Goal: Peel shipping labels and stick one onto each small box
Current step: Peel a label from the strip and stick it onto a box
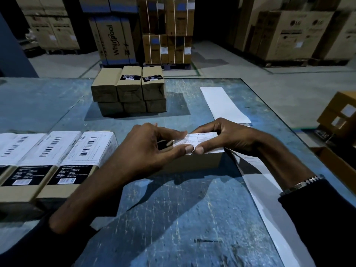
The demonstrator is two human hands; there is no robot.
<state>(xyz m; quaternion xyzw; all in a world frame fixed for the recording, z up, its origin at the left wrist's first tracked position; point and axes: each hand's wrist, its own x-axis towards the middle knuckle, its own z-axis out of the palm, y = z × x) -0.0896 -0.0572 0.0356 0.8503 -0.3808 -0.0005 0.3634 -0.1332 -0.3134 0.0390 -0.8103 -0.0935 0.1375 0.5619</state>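
Small box [192, 162] on blue table [173, 218], long axis left-right, shipping label [200, 141] on top, left hand [146, 149] and right hand [225, 137] pinching label edges, labelled boxes [57, 160] left of it.

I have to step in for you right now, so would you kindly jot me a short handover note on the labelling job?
Left hand and right hand: both pinch a shipping label on the box in front, thumbs at its near edge.
Done: three labelled boxes in a row at the left.
Left: finish this label, then the stack of unlabelled boxes at the far side of the table.
Backing paper lies at the right.
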